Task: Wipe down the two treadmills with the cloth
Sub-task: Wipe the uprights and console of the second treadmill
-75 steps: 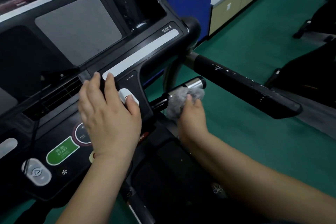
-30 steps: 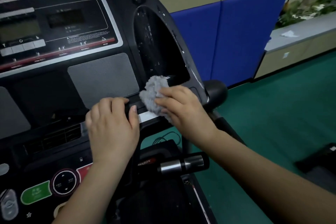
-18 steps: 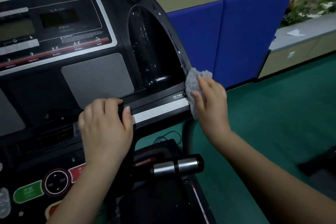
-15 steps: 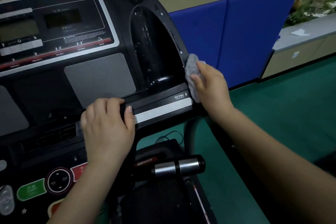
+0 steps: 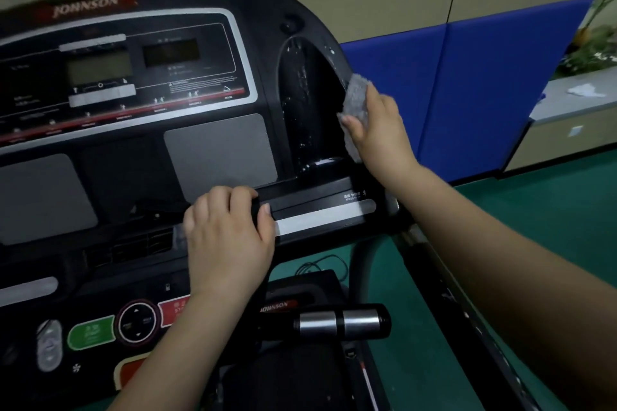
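Note:
A black treadmill console (image 5: 200,83) fills the left and middle of the head view. Its display panel sits at the top, its buttons at the lower left. A grey fluffy cloth (image 5: 356,100) is pressed against the right rim of the console, beside the wet cup-holder recess (image 5: 309,110). My right hand (image 5: 379,130) grips the cloth there. My left hand (image 5: 230,237) rests on the console's lower ledge, fingers curled over its edge. Only this one treadmill is clearly in view.
A chrome and black handlebar grip (image 5: 344,324) sticks out below the console. The right side rail (image 5: 467,310) runs under my right forearm. Blue wall padding (image 5: 484,87) stands behind. A counter with plants (image 5: 581,100) is at the far right, above green flooring (image 5: 551,210).
My right hand has slid the cloth from the silver strip to the console's right corner, then up along the right rim. My left hand has stayed on the ledge. The view has tilted up.

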A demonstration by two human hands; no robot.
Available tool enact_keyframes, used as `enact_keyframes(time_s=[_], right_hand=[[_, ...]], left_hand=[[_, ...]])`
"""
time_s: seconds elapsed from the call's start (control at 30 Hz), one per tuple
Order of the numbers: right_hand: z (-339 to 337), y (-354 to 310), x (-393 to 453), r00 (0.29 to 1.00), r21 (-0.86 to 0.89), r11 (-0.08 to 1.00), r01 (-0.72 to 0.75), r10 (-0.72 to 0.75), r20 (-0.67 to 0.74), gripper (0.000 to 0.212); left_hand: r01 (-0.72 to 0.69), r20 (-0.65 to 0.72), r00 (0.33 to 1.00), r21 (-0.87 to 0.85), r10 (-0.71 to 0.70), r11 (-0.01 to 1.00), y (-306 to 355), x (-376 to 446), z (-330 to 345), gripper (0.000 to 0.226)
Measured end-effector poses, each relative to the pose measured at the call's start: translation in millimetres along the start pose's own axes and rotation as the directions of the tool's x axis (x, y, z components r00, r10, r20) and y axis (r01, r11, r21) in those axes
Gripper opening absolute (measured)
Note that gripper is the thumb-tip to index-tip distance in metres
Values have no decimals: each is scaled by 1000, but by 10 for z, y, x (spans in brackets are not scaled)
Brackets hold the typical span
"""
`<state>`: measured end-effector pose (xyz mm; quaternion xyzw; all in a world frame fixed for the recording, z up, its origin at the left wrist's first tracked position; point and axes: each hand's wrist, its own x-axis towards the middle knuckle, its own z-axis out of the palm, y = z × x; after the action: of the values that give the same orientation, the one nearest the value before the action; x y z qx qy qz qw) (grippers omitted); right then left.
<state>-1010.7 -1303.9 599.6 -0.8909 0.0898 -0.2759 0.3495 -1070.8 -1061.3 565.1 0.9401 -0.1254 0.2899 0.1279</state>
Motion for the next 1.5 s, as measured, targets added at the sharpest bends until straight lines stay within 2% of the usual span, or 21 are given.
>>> enact_keyframes(time_s=[0.17,0.27,0.47,0.57,0.7,0.77,0.97,1.17,1.33,1.43,1.5], right_hand=[[-2,4,-236,999,-82,996,-37,37,2,73],[21,55,-330,1000,-91,996,-4,2,-26,70],[27,-282,676,989,-112,982,151,-150,18,68],[43,-376,831,979,-149,967,205,-205,14,64],[192,-177,442,917,-276,896,347,-386,-97,60],[247,-122,435,893,-281,879,385,-432,-128,55],[189,-556,1173,882,-284,844,455,-472,11,53],[266,-410,846,761,-312,717,623,-648,29,53],[271,-595,1096,777,-295,739,606,-629,21,47],[258,-839,1318,822,-236,794,560,-569,34,51],[294,-884,1236,814,-210,792,574,-578,46,54]], left_hand=[[2,-1,1000,8,-2,1000,-2,-13,0,29],[2,1,1000,17,-2,1000,5,-7,-2,26],[9,9,1000,25,-10,1000,7,1,-10,27],[15,14,1000,23,-15,1000,1,-1,-7,29],[16,10,1000,12,-16,1000,9,5,-12,28],[13,11,1000,15,-13,1000,10,11,-7,27],[15,10,1000,14,-15,1000,-5,6,-10,28],[14,29,999,9,-15,1000,2,16,-14,27],[14,23,1000,4,-14,1000,-6,20,-18,27],[16,15,1000,2,-16,1000,0,17,-21,27],[12,11,1000,3,-12,1000,-6,6,-15,27]])
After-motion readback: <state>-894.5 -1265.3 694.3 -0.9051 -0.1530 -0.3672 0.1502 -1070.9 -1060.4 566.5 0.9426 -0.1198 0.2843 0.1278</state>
